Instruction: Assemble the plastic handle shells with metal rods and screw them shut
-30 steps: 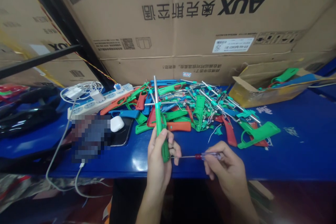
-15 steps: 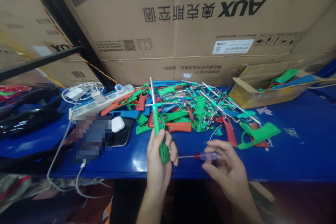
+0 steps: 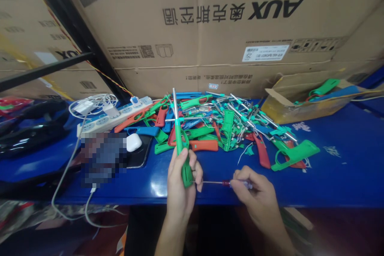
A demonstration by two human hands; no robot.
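My left hand (image 3: 181, 182) is wrapped round the handle of a green gas lighter (image 3: 181, 140), whose metal tube points up and away from me. In my right hand (image 3: 255, 190) is a screwdriver (image 3: 225, 183) with a clear purplish handle and a red collar, pinched between thumb and fingers. Its thin shaft runs left to the bottom end of the lighter's handle. The tip meets the handle's side near a small hole; whether it sits inside a screw is too small to tell. Behind my hands lies a pile of lighter parts (image 3: 204, 145) in green, orange, red and blue.
A cardboard box (image 3: 285, 106) with coloured casings stands at the back right. To the left are a white power strip (image 3: 117, 116) with chargers, a phone (image 3: 140, 156) and a white earbud case (image 3: 133, 142). A large carton (image 3: 207, 40) walls off the back of the blue table (image 3: 336, 176).
My right hand's fingers have closed further round the screwdriver handle. The screwdriver has tilted slightly, and its tip now shows against the lighter's handle. My left hand stays almost still.
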